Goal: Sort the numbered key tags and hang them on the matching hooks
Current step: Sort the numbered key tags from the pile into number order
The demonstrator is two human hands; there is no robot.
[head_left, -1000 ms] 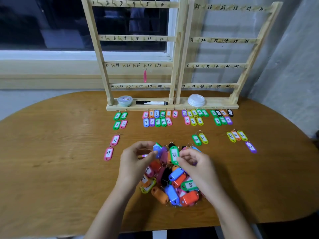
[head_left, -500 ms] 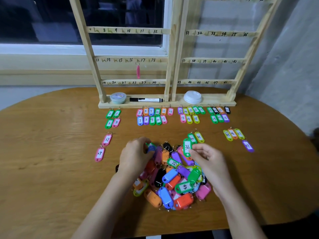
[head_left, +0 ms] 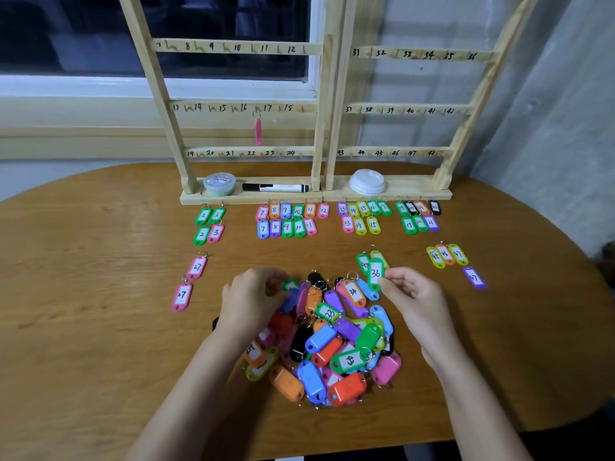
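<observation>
Above pile (head_left: 332,344), right hand (head_left: 412,294) pinches tag 36 (head_left: 375,273).

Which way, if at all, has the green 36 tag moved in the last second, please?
Yes. The green 36 tag moved right, from over the pile to the green-and-yellow pair beside it.
</observation>
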